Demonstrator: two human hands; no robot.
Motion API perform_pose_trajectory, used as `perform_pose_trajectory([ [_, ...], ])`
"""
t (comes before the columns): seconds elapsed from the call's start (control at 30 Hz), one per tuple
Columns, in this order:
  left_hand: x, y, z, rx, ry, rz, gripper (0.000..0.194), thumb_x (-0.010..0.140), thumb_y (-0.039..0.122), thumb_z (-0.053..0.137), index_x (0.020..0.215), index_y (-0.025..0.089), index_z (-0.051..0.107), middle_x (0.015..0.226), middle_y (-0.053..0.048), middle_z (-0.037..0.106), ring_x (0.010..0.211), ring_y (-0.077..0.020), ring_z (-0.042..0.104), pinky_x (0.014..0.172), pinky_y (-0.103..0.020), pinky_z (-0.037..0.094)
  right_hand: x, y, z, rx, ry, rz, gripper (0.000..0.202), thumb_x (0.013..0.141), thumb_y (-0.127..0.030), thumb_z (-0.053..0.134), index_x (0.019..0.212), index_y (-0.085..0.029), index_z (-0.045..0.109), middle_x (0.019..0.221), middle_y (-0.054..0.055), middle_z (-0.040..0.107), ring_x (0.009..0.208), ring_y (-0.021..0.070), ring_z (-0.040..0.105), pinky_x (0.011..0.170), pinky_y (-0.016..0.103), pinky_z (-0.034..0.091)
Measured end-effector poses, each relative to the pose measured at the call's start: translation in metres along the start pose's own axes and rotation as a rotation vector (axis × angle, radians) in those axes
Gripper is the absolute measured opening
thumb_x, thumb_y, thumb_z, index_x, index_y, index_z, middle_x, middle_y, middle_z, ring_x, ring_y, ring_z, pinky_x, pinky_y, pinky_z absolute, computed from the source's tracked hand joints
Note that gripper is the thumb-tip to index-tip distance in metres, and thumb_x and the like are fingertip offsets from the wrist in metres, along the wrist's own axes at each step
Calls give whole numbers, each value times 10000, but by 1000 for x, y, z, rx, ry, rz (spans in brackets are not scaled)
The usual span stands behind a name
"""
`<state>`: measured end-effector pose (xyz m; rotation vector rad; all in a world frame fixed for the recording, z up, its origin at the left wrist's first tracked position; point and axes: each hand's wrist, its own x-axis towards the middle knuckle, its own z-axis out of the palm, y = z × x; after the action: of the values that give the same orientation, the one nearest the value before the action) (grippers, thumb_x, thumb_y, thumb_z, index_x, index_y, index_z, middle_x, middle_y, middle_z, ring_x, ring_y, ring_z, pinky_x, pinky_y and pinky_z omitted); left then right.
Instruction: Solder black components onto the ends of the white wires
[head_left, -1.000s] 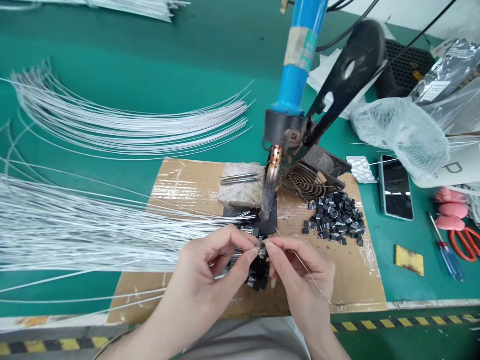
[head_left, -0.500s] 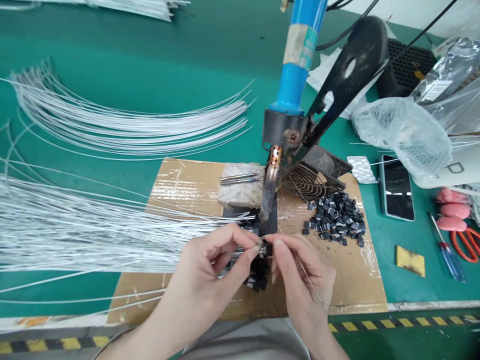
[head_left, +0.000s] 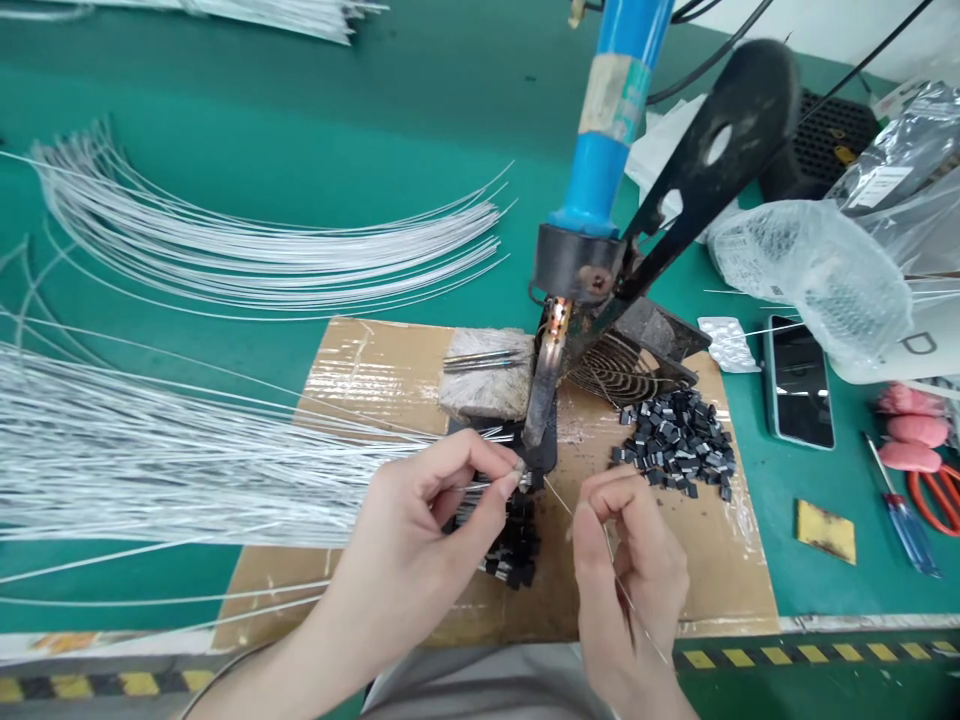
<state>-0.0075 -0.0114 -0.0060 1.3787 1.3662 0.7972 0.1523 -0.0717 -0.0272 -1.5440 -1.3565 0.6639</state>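
Observation:
My left hand [head_left: 431,530] pinches the end of a thin wire between thumb and forefinger, just below the tip of the blue-handled soldering iron [head_left: 545,390]. A small black part [head_left: 534,480] shows at those fingertips; the exact grip is partly hidden. My right hand [head_left: 630,560] is closed on a strand of solder wire [head_left: 556,495], whose free end points toward the black part. Beneath my left hand lie several finished-looking black pieces [head_left: 517,550] on wires. A large bundle of white wires [head_left: 187,470] runs in from the left.
A bracket [head_left: 720,160] holds the iron above a cardboard sheet [head_left: 720,590]. On it are a whitish block [head_left: 487,385], a round fan grille [head_left: 622,370] and a pile of black pieces [head_left: 679,445]. A phone [head_left: 799,385], yellow sponge [head_left: 825,530] and screwdriver [head_left: 904,520] lie right.
My right hand has drawn back to the right and slightly down from the left fingertips, with the solder wire still in it. My left hand stays near the iron's tip.

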Motion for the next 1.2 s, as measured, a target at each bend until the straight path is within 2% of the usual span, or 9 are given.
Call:
perform_pose_trajectory([
  [0.1,3,3,0,4,8,0,144,850,258,659,726,221,723,821,-55,822,621,-162,670,433,-231,321,1,1,3,44,14,-20,183,1039,-154,572,883,-248,554,1026,41,734,947,185,732,834,325,595],
  [0.2,5,3,1,8,11,7,148,859,257,657,732,224,725,805,-52,813,648,-174,689,429,-231,316,0,-3,9,159,52,42,161,1039,-172,608,903,-252,576,1202,82,794,1141,225,776,968,394,625],
  [0.33,7,4,0,19,20,25,161,865,258,645,733,224,732,780,-45,798,636,-171,679,437,-239,334,0,-7,14,216,78,106,162,1015,-162,655,898,-254,593,1211,94,832,1099,228,821,954,390,668],
  [0.57,15,8,0,12,14,40,149,867,246,629,745,223,711,770,-15,783,604,-144,627,495,-247,409,7,-6,15,229,83,113,175,984,-150,660,854,-254,606,1198,71,847,1117,218,825,956,357,680],
  [0.8,14,7,-2,8,23,28,142,871,243,622,754,232,703,720,-1,752,648,-166,664,474,-269,327,11,-4,14,199,85,106,176,970,-159,672,829,-249,618,1193,82,850,1101,231,830,954,373,679],
  [1.2,14,10,-1,-10,37,57,148,871,228,640,744,241,715,781,8,790,636,-147,648,467,-253,337,12,-7,16,241,102,96,187,965,-135,673,838,-258,614,1182,58,853,1094,218,827,966,379,669],
])
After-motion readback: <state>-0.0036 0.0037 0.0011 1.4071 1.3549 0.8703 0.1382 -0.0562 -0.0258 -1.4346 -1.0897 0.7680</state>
